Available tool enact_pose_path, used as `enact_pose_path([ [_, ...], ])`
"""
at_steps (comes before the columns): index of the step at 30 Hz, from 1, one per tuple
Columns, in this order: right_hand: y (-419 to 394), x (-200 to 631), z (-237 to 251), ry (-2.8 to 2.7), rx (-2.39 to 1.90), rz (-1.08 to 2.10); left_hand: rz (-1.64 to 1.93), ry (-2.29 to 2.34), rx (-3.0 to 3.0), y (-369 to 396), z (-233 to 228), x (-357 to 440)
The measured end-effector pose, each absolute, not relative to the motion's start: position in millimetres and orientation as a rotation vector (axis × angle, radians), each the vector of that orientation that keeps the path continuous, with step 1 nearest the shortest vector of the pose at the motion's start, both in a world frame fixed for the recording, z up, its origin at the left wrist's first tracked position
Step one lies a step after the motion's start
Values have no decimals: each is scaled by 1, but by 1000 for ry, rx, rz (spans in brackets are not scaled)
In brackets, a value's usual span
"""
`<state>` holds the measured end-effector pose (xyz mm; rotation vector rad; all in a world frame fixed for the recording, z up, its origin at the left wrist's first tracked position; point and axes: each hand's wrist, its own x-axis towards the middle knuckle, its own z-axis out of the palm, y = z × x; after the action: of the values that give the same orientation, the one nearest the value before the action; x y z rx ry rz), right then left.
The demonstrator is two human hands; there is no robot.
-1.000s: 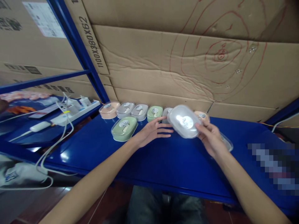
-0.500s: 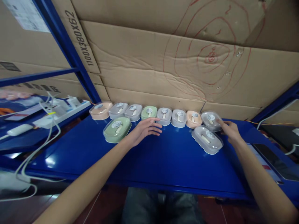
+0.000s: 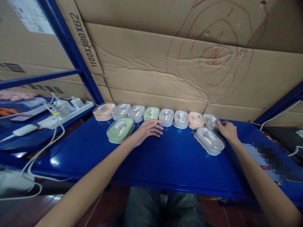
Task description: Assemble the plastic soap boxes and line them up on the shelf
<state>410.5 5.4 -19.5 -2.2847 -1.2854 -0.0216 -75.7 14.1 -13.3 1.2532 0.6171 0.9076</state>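
Bench (image 3: 165, 160): blue, glossy.
End box (image 3: 210, 121): grey, on the bench, at the right end of the row (image 3: 166, 117).
Cardboard (image 3: 132, 56): behind the row, red rings drawn on it.
Right hand (image 3: 227, 130): fingertips at the end box's right edge; cannot tell whether grasping.
Left hand (image 3: 150, 130): released, fingers loosely extended near mid-row.
Arms (image 3: 94, 179): reaching forward, slanting inward.

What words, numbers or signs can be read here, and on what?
"1100X380X62": narrow cardboard strip.
Perhaps "2" and "1", in red: large cardboard panel; its middle scribble is unreadable.
Too blurred: black characters and white label on the left cardboard.
Too small: stickers on the plastic boxes.
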Motion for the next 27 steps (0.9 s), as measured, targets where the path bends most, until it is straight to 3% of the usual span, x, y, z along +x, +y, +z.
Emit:
enact_pose_path([
  [8,-6,396,1,-1282,-2410,24,921,697,1245,16,-15,-76],
  [13,-55,390,12,-1567,-2109,-247,914,741,1248,14,-14,-76],
  [18,-104,357,0,-2115,-1918,-124,902,754,1277,11,-12,-75],
  [27,-124,298,-9,-1918,-1795,10,889,769,1301,11,-10,-73],
])
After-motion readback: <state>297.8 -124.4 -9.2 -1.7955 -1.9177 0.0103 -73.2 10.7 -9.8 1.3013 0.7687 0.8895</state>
